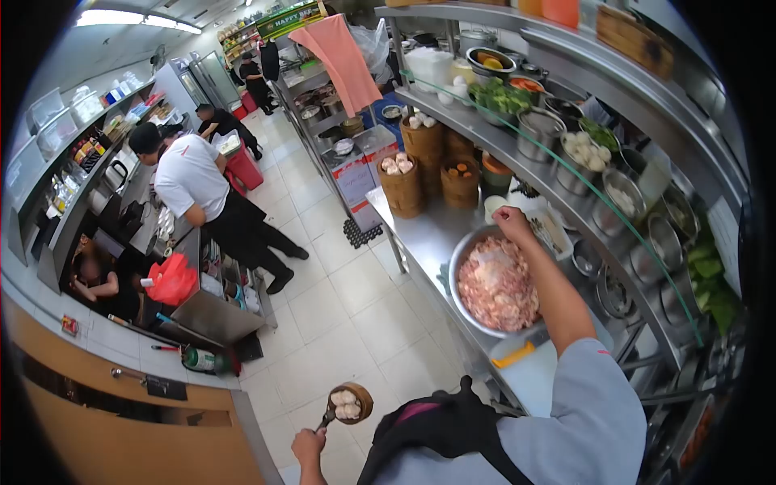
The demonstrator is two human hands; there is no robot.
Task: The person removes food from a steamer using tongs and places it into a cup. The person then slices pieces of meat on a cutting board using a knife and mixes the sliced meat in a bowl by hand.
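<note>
My left hand [309, 444], low in the view, is closed on the dark handle of tongs [326, 419]. The tongs' far end meets a small round bamboo steamer [364, 402] with several pale dumplings [347, 405], held above the floor. Over the steel table, my right hand [511, 221] is closed at the back rim of a large metal bowl [459, 267] of raw minced meat [495, 284]. A small pale cup [495, 208] is beside its fingers; whether they grip it I cannot make out. A yellow-handled tool [514, 355] lies in front of the bowl.
Stacked bamboo steamers [402, 190] stand at the table's back. A steel shelf [485, 129] with vegetables and pots overhangs the right side. A co-worker in a white shirt [192, 178] leans over the left counter; other people are farther back. A wooden door [121, 404] is at lower left.
</note>
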